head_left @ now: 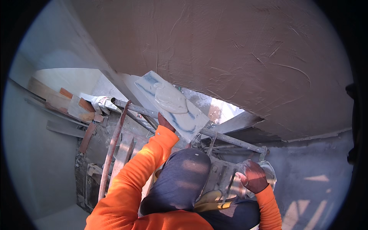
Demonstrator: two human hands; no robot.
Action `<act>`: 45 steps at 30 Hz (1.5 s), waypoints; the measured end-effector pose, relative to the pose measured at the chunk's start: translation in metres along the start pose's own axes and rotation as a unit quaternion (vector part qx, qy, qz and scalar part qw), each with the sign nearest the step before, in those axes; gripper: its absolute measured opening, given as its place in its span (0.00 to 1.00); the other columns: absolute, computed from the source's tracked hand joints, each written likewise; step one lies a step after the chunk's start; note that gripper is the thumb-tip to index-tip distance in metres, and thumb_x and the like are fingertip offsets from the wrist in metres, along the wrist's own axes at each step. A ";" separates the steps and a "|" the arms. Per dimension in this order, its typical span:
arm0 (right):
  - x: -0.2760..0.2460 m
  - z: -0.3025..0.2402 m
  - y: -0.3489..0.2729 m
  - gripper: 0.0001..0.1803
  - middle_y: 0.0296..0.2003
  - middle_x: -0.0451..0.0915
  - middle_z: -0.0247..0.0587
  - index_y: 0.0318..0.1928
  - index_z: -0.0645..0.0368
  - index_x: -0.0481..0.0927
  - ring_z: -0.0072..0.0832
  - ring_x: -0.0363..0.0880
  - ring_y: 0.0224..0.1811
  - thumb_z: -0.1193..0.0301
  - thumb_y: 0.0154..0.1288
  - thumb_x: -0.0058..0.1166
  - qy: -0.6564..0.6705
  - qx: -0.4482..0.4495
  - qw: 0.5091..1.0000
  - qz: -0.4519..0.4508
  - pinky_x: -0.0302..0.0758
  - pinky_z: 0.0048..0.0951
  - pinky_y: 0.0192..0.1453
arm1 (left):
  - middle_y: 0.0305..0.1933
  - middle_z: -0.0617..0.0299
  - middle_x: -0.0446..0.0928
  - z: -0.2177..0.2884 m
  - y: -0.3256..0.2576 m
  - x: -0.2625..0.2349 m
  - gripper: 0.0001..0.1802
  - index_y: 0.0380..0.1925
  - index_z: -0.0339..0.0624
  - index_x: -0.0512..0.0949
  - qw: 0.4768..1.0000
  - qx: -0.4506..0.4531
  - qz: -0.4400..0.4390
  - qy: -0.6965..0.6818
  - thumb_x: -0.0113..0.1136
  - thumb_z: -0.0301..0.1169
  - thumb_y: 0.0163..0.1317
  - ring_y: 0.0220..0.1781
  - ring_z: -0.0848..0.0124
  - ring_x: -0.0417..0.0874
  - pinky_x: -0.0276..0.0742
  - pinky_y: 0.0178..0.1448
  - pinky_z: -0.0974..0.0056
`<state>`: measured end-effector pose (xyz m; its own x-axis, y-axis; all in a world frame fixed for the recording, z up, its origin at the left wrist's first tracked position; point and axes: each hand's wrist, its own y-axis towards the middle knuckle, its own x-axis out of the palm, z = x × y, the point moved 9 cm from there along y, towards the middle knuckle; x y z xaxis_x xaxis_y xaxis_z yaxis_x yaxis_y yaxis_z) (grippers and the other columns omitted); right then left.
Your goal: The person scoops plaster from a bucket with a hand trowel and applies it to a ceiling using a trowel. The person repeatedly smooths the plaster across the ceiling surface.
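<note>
Left hand [166,123] grips flat rectangular board [194,122], creamy plaster [171,99] heaped on it | Curled right hand [253,177] at round bucket [270,171], grip unclear | Streaked brown wall [230,50] ahead

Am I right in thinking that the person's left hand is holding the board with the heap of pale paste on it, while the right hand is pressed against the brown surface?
Not quite: in the head view the right hand is down beside the pale bucket, well away from the brown surface. The left hand is holding the board with the heap of pale paste.
</note>
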<state>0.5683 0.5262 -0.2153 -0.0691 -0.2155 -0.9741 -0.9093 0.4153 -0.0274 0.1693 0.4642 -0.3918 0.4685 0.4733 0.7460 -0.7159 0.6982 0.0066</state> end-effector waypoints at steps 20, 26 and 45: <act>0.068 0.001 0.021 0.24 0.48 0.81 0.59 0.51 0.65 0.82 0.56 0.80 0.53 0.56 0.69 0.59 0.103 0.061 0.975 -0.188 0.77 0.50 0.61 | 0.30 0.47 0.83 0.053 0.083 0.037 0.12 0.38 0.34 0.79 0.835 0.162 0.206 0.484 0.54 0.33 0.71 0.32 0.55 0.86 0.80 0.40 0.57; 0.009 -0.050 0.160 0.27 0.55 0.76 0.58 0.60 0.65 0.77 0.54 0.75 0.59 0.66 0.63 0.63 0.109 -0.043 0.993 -0.014 0.73 0.48 0.66 | 0.29 0.40 0.82 0.103 0.092 0.147 0.14 0.33 0.32 0.78 0.858 0.160 0.164 0.460 0.63 0.35 0.63 0.32 0.40 0.85 0.79 0.41 0.48; 0.050 -0.093 0.255 0.15 0.38 0.83 0.57 0.50 0.67 0.77 0.53 0.84 0.43 0.70 0.68 0.55 0.019 0.032 0.999 -0.003 0.79 0.50 0.49 | 0.40 0.60 0.83 -0.012 -0.010 0.065 0.13 0.45 0.31 0.81 0.951 -0.133 0.129 0.248 0.58 0.34 0.76 0.40 0.75 0.79 0.78 0.47 0.63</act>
<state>0.2950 0.5389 -0.2496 -0.0806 -0.2519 -0.9644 -0.8817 0.4693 -0.0489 0.2132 0.4945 -0.3509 0.5283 0.7964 0.2942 -0.7146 0.6043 -0.3524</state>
